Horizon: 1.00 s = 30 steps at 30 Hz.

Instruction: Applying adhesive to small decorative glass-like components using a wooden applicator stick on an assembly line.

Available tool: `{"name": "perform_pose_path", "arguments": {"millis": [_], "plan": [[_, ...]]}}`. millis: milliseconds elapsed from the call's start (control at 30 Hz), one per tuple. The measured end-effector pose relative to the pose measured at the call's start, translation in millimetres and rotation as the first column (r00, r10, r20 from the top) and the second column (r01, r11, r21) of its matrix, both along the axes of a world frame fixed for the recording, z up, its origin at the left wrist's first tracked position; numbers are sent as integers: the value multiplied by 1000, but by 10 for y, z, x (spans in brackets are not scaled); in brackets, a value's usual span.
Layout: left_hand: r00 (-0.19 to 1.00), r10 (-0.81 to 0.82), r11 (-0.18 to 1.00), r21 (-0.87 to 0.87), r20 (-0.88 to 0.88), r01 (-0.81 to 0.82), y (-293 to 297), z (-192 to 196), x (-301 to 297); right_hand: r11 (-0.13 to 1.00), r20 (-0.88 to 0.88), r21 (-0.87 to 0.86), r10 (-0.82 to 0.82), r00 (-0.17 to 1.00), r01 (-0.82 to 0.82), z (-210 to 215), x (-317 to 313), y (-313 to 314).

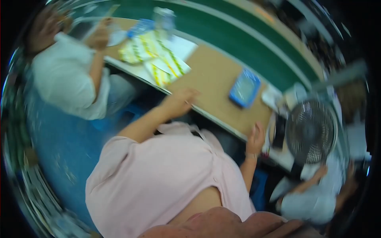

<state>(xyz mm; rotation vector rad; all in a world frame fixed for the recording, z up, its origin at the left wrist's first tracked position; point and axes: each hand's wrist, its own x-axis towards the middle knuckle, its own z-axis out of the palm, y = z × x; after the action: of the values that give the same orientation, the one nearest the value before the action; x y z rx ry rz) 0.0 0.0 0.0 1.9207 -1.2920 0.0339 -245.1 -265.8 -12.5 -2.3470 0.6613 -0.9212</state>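
My left hand (180,103) lies at the near edge of the brown tabletop (212,65), its fingers stretched out and holding nothing I can see. Farther right, my right hand (256,139) is at the same edge with its fingers raised and apart, holding nothing visible. A blue rectangular tray (245,88) with a pale middle sits on the tabletop beyond my right hand. Beyond and left of my left hand is a pile of white sheets or bags (158,57) with yellow and green stripes. The picture is somewhat blurred.
A co-worker in white (67,75) sits at left, a hand raised over the table. Another person in a light top (307,204) is at lower right. A round fan (311,131) and a dark flat object (279,133) stand right of my right hand. A green strip (238,37) runs behind.
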Motion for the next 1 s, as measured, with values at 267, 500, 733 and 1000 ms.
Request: {"name": "perform_pose_path", "arguments": {"millis": [267,500,733,1000], "plan": [[964,250,944,-245,86,-223,-335,-170,179,837,252,531,-9,968,-130,-528,186,-147],[921,299,954,-84,248,-287,-460,-383,248,816,208,554,53,977,-162,-388,227,-118],[939,244,969,-82,242,-231,-404,-398,228,856,258,499,2,966,-135,-161,128,19],[946,224,972,-116,234,-202,-423,-276,212,646,487,690,-82,869,-326,-349,30,-238]]}}
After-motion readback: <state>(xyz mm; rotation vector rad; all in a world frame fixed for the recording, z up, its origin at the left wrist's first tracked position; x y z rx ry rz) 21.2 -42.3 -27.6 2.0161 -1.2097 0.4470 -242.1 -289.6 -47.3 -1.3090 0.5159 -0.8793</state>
